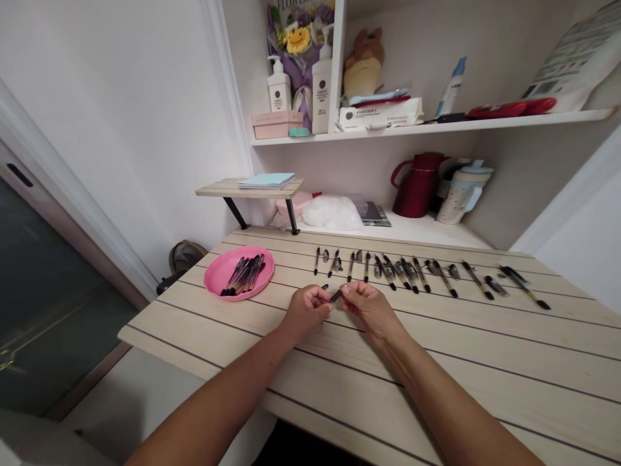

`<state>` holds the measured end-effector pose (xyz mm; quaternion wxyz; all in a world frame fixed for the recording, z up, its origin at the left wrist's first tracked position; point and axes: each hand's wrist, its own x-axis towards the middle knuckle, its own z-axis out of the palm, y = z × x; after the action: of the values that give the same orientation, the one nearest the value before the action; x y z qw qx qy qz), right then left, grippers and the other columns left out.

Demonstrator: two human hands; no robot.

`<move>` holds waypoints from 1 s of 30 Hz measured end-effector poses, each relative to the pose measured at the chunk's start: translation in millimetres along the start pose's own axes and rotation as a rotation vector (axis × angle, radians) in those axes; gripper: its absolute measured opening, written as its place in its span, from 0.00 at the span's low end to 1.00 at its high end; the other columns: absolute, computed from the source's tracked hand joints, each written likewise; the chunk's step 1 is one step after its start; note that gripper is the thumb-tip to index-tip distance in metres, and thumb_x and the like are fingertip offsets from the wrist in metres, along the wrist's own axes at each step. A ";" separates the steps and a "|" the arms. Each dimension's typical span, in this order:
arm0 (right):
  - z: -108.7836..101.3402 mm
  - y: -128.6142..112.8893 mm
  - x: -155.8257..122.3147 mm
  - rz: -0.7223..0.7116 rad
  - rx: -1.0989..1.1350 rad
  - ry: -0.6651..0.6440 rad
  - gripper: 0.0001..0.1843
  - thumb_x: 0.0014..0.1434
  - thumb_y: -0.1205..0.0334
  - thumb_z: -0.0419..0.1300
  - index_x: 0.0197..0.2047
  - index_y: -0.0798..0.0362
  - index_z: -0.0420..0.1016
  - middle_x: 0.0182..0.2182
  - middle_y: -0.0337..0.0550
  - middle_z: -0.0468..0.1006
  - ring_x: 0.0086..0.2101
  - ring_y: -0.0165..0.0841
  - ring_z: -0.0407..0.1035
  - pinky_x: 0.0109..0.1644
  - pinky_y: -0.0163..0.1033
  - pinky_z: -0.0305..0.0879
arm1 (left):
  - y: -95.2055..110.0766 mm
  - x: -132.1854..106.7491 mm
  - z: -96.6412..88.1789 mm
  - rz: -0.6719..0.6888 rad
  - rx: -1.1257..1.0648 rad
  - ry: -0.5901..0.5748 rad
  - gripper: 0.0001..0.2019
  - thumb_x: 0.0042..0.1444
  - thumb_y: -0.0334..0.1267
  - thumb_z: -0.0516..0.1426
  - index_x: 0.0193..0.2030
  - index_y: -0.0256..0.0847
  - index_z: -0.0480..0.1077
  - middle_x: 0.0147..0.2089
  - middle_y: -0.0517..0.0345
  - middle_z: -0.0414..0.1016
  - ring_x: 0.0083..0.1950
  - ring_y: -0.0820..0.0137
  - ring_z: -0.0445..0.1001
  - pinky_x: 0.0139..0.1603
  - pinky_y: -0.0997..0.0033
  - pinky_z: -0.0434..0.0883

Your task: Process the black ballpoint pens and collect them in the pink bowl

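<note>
Your left hand [308, 306] and right hand [365, 302] meet over the table [339, 401], each grip grasping a black pen [336, 296] between fingertips. Left of them, a pink plate [216, 275] holds pens [248, 274]; beyond and rightward, a row [444, 279] of pens and caps [454, 271] lies spread out.

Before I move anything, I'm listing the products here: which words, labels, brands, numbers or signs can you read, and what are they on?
"FLOWER", its ending unclear: at the top of the bouquet.
Too small or blurred to read: the print on the pump bottles, pink box, white pack, spray bottle and large bag.
Pens: no legible lettering.
</note>
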<state>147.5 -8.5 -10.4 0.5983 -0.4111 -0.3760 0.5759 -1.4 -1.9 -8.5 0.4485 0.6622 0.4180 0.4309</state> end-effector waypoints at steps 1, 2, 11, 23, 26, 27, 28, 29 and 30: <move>0.1 1.3 0.1 -0.010 -0.010 0.001 0.16 0.38 0.54 0.69 0.22 0.55 0.70 0.16 0.36 0.70 0.19 0.25 0.59 0.25 0.33 0.54 | 1.1 -0.5 -0.7 0.069 0.094 0.024 0.03 0.43 0.32 0.56 0.28 0.37 0.67 0.22 0.63 0.65 0.22 0.76 0.64 0.24 0.76 0.62; -0.1 2.7 0.4 -0.019 -0.020 0.003 0.16 0.38 0.53 0.69 0.22 0.55 0.69 0.16 0.36 0.69 0.19 0.25 0.59 0.25 0.33 0.54 | 2.3 -1.1 -1.4 0.144 0.192 0.048 0.02 0.43 0.31 0.56 0.27 0.38 0.67 0.23 0.62 0.65 0.23 0.76 0.64 0.25 0.76 0.62; 2.3 2.0 -1.5 0.023 0.028 0.001 0.16 0.40 0.53 0.68 0.28 0.54 0.72 0.22 0.38 0.73 0.22 0.27 0.64 0.26 0.34 0.59 | -1.1 -1.2 -0.6 0.304 0.377 0.104 0.04 0.45 0.29 0.55 0.30 0.39 0.67 0.28 0.61 0.65 0.27 0.75 0.65 0.29 0.76 0.63; 0.8 4.6 -1.8 0.070 0.111 0.024 0.14 0.37 0.57 0.70 0.20 0.54 0.69 0.18 0.35 0.71 0.21 0.25 0.62 0.26 0.32 0.59 | -2.5 -0.4 1.4 0.251 0.262 0.068 0.03 0.44 0.30 0.56 0.28 0.38 0.67 0.27 0.62 0.64 0.26 0.77 0.64 0.27 0.77 0.63; -0.5 3.2 -2.0 0.099 0.153 -0.033 0.14 0.39 0.58 0.70 0.28 0.53 0.73 0.26 0.38 0.75 0.26 0.27 0.67 0.29 0.34 0.62 | -4.2 0.3 1.6 0.245 0.243 0.077 0.02 0.45 0.31 0.56 0.28 0.38 0.67 0.27 0.62 0.65 0.26 0.77 0.64 0.27 0.77 0.63; -0.8 2.5 -2.1 0.100 0.167 -0.052 0.15 0.38 0.59 0.70 0.31 0.52 0.74 0.29 0.39 0.76 0.27 0.27 0.67 0.30 0.34 0.63 | -4.9 0.5 1.6 0.244 0.235 0.078 0.02 0.45 0.31 0.56 0.29 0.38 0.67 0.27 0.62 0.65 0.26 0.77 0.64 0.27 0.77 0.63; -1.1 2.2 -2.0 0.095 0.175 -0.061 0.15 0.38 0.60 0.70 0.32 0.52 0.74 0.31 0.39 0.76 0.28 0.27 0.68 0.30 0.34 0.64 | -5.3 0.7 1.6 0.244 0.232 0.078 0.02 0.45 0.31 0.55 0.29 0.38 0.67 0.27 0.62 0.65 0.26 0.77 0.64 0.27 0.77 0.63; -1.1 2.1 -1.9 0.086 0.175 -0.055 0.15 0.37 0.60 0.70 0.31 0.53 0.74 0.31 0.39 0.76 0.27 0.27 0.67 0.30 0.34 0.64 | -5.4 0.6 1.6 0.245 0.234 0.077 0.03 0.45 0.31 0.55 0.29 0.39 0.67 0.27 0.62 0.65 0.26 0.77 0.65 0.27 0.77 0.63; -0.9 2.4 -1.8 0.075 0.166 -0.035 0.14 0.36 0.61 0.70 0.28 0.54 0.74 0.29 0.39 0.76 0.26 0.26 0.66 0.29 0.33 0.63 | -5.0 0.5 1.5 0.246 0.242 0.075 0.03 0.45 0.31 0.55 0.29 0.39 0.67 0.27 0.62 0.65 0.26 0.77 0.65 0.27 0.77 0.63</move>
<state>147.4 -10.4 -12.9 0.6016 -0.3639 -0.3216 0.6342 -0.7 -0.6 -13.6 0.2934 0.7409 0.3992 0.4534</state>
